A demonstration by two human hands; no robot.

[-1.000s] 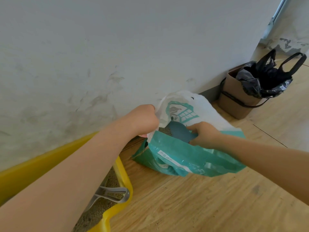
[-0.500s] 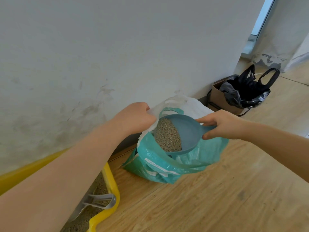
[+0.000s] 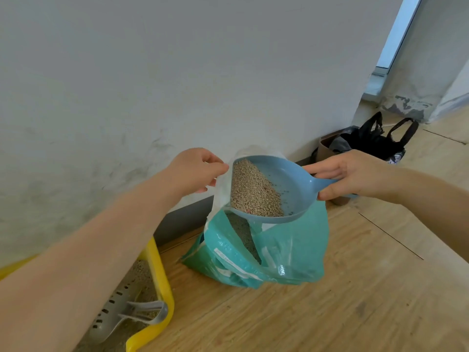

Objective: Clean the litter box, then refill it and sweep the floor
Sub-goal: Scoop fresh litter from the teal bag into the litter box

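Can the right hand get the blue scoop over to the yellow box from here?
Probably yes. The right hand holds the scoop clear above the bag; only the left forearm crosses over the box.

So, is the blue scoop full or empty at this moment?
Partly full: the blue scoop holds a heap of litter granules toward its front edge; its rear part is bare.

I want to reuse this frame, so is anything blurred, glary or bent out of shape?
Head view: the blue scoop and litter bag read sharp; wide-angle bend curves the wall base and stretches the left forearm; soft even daylight, bright glare only at the window strip; glossy highlights on the bag's plastic.
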